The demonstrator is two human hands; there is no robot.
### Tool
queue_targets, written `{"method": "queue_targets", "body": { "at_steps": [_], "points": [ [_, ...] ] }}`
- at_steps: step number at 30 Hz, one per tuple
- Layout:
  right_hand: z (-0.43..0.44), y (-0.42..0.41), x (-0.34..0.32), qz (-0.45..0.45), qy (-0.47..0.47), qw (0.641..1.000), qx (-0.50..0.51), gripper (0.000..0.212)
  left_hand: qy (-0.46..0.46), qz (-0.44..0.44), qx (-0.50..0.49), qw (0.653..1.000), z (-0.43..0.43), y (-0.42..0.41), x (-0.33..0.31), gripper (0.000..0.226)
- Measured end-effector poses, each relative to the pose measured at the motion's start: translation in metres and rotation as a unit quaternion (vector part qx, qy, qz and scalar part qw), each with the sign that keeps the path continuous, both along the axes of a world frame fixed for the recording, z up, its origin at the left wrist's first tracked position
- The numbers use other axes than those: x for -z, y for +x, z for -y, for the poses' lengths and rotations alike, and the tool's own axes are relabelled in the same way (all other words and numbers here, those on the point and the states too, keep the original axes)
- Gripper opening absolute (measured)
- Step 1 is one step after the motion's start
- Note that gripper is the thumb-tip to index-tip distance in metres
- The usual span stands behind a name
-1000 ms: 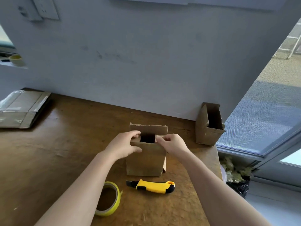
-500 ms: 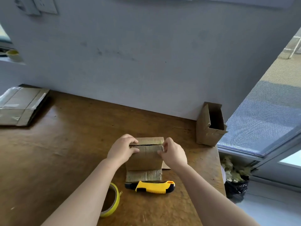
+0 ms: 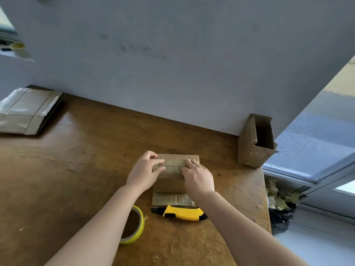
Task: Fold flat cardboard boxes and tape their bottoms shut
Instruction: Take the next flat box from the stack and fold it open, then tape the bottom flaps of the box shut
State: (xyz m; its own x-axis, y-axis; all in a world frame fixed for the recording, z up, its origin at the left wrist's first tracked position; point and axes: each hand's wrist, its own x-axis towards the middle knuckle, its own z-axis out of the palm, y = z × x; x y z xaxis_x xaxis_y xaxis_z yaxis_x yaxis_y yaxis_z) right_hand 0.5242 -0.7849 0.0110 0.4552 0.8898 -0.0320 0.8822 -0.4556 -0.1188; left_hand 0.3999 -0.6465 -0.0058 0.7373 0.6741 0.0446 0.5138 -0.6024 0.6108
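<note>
Both hands on the box, flaps pinned shut, no tape on this seam yet.

Left hand (image 3: 143,174) grips the box (image 3: 172,180), fingers curled over the folded flaps, thumb on the near face. Right hand (image 3: 198,177) curls its fingers over the same flaps from the other side and presses them down; its thumb is hidden. Box sits mid-table (image 3: 76,169) between the hands, its flap seam running left to right. Tape (image 3: 141,219) lies toward the person beside the left forearm, so the left hand is likely the nearer one to fetch it while the right keeps the flaps pinned. Knife (image 3: 182,213) lies just beside the box's near flap, parallel to the seam. Table edge is close on the right, with a second box (image 3: 249,156) at that far corner. Open room lies leftward, up to the flat stack (image 3: 25,112).
</note>
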Motion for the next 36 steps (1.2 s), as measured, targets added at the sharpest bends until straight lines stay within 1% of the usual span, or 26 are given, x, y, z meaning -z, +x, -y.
{"method": "queue_targets", "body": {
  "at_steps": [2, 3, 4, 5, 6, 8, 9, 10, 11, 14, 15, 16, 17, 18, 20, 22, 24, 25, 28, 29, 31, 33, 36],
  "points": [
    [0.0, 0.0, 0.003, 0.011, 0.011, 1.0, -0.005, 0.034, -0.026, 0.012, -0.043, 0.999, -0.002, -0.011, 0.002, 0.024],
    [-0.001, 0.0, 0.003, 0.018, 0.012, 1.0, -0.005, 0.035, -0.02, -0.007, -0.07, 0.997, -0.004, -0.018, 0.004, 0.024],
    [-0.001, -0.001, 0.004, 0.023, 0.012, 1.0, -0.004, 0.034, -0.018, -0.051, -0.083, 0.995, -0.005, -0.026, 0.006, 0.025],
    [-0.002, -0.002, 0.004, 0.024, 0.012, 1.0, -0.003, 0.034, -0.036, -0.112, -0.076, 0.99, -0.006, -0.033, 0.007, 0.026],
    [-0.003, -0.002, 0.004, 0.024, 0.013, 1.0, -0.001, 0.033, -0.076, -0.18, -0.048, 0.98, -0.005, -0.04, 0.008, 0.028],
    [-0.003, -0.003, 0.005, 0.021, 0.018, 1.0, 0.002, 0.033, -0.151, -0.32, 0.034, 0.935, 0.001, -0.051, 0.011, 0.034],
    [-0.004, -0.004, 0.004, 0.02, 0.02, 1.0, 0.004, 0.034, -0.155, -0.376, 0.068, 0.911, 0.005, -0.055, 0.013, 0.04],
    [-0.004, -0.004, 0.004, 0.019, 0.023, 1.0, 0.006, 0.034, -0.139, -0.409, 0.087, 0.898, 0.009, -0.059, 0.017, 0.045],
    [-0.005, -0.005, 0.004, 0.018, 0.026, 0.999, 0.008, 0.034, -0.115, -0.416, 0.091, 0.898, 0.013, -0.063, 0.022, 0.047],
    [-0.004, -0.006, 0.004, 0.012, 0.034, 0.999, 0.011, 0.033, -0.031, -0.369, 0.067, 0.927, 0.022, -0.072, 0.031, 0.043],
    [-0.004, -0.005, 0.004, 0.009, 0.037, 0.999, 0.011, 0.032, -0.015, -0.354, 0.069, 0.933, 0.022, -0.074, 0.03, 0.041],
    [-0.003, -0.005, 0.004, 0.005, 0.04, 0.999, 0.012, 0.031, -0.019, -0.334, 0.071, 0.94, 0.021, -0.075, 0.029, 0.041],
    [-0.003, -0.004, 0.004, -0.001, 0.044, 0.999, 0.014, 0.03, -0.049, -0.305, 0.07, 0.948, 0.02, -0.075, 0.025, 0.041],
    [-0.003, -0.003, 0.004, -0.008, 0.048, 0.999, 0.016, 0.03, -0.101, -0.261, 0.065, 0.958, 0.018, -0.074, 0.019, 0.041],
    [-0.002, -0.003, 0.003, -0.021, 0.056, 0.998, 0.02, 0.031, -0.225, -0.141, 0.059, 0.962, 0.016, -0.068, 0.004, 0.041],
    [-0.001, -0.003, 0.003, -0.029, 0.065, 0.997, 0.022, 0.03, -0.313, -0.02, 0.057, 0.948, 0.017, -0.058, -0.015, 0.042],
    [0.001, -0.002, 0.002, -0.035, 0.065, 0.997, 0.023, 0.027, -0.363, 0.083, 0.042, 0.927, 0.018, -0.045, -0.031, 0.038],
    [0.002, -0.001, 0.001, -0.037, 0.063, 0.997, 0.022, 0.025, -0.392, 0.136, 0.028, 0.909, 0.018, -0.037, -0.037, 0.035],
    [0.003, 0.0, 0.0, -0.046, 0.066, 0.996, 0.023, 0.023, -0.496, 0.272, -0.033, 0.824, 0.021, -0.011, -0.049, 0.034],
    [0.004, 0.001, -0.001, -0.052, 0.068, 0.996, 0.025, 0.025, -0.516, 0.3, -0.059, 0.8, 0.023, -0.001, -0.049, 0.033],
    [0.005, 0.002, -0.002, -0.063, 0.061, 0.996, 0.031, 0.034, -0.535, 0.322, -0.111, 0.774, 0.025, 0.015, -0.046, 0.027],
    [0.006, 0.004, -0.002, -0.097, 0.063, 0.993, 0.037, 0.045, -0.54, 0.317, -0.162, 0.763, 0.025, 0.025, -0.04, 0.028],
    [0.007, 0.011, -0.011, -0.18, 0.08, 0.979, 0.06, 0.058, -0.522, 0.313, -0.225, 0.761, 0.022, 0.033, -0.031, 0.03]
  ]
}}
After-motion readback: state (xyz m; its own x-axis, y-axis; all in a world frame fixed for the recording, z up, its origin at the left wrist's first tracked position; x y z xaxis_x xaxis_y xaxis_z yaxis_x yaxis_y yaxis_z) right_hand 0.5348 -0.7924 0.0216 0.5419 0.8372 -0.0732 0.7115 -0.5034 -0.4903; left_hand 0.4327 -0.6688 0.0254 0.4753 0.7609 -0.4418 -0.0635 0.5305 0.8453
